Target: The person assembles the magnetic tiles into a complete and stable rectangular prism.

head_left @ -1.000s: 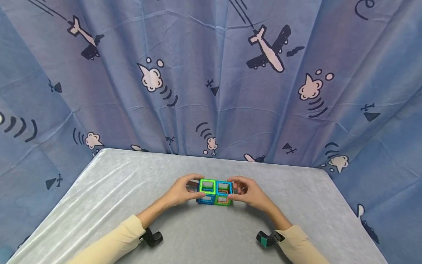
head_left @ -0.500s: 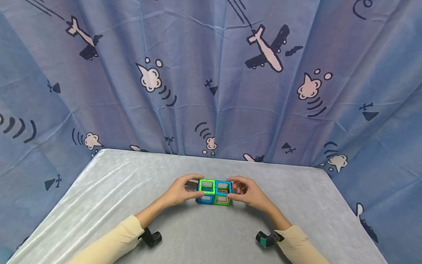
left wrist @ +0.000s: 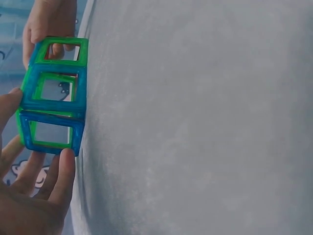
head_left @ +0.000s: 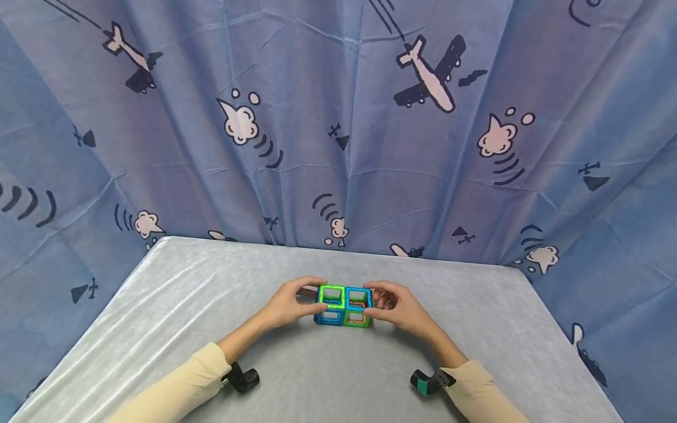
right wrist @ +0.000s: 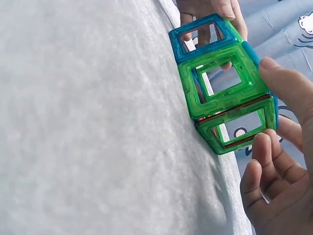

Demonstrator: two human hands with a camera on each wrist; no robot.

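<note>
A block of two joined cubes, built from square magnetic tiles (head_left: 345,298), stands on the cloth-covered table. On its top, a light green tile lies at the left and a blue tile at the right; the front has a blue tile and a green one. My left hand (head_left: 285,304) grips the left end, thumb at the near top edge and a finger at the far one. At the opposite end my right hand (head_left: 400,306) holds it likewise. The right wrist view shows green tile frames (right wrist: 194,103) with an orange-red tile edge behind them. The open squares show the inside.
A pale grey cloth (head_left: 328,376) covers the table, slightly creased at the left. Behind the far edge hangs a blue curtain (head_left: 307,147) with printed planes and clouds. Black straps with camera mounts (head_left: 243,379) sit at both wrists, below cream sleeves (head_left: 185,382).
</note>
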